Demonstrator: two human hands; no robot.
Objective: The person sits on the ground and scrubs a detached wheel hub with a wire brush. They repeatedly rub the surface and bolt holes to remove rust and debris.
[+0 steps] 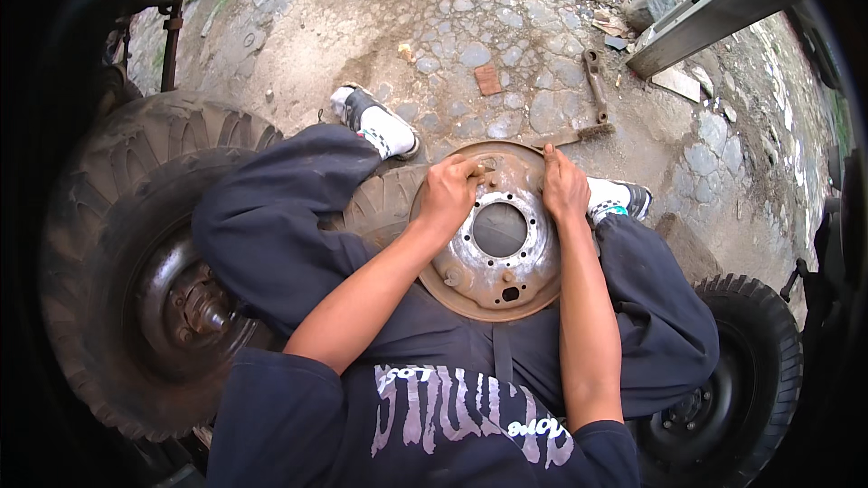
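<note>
A round, rusty brake backing plate [451,254] rests tilted across my lap, its large centre hole ringed by small bolt holes. Bare grey metal shows around that hole, while the outer band is brown. On the plate's upper left face, my left hand [447,190] pinches a small, dark, pointed piece [489,169] too small to identify. My right hand [566,186] grips the upper right rim, thumb along the edge. Just beyond that hand lies a wire brush [597,131], its handle running towards the rim. Under the plate's left side a tyre [383,203] is partly hidden.
A large treaded wheel [88,271] stands close on my left, a smaller wheel [780,352] on my right. Ahead on the cracked ground lie a rusty metal link [595,85] and a reddish-brown flat piece [487,79]. A steel beam [705,17] juts in from the upper right.
</note>
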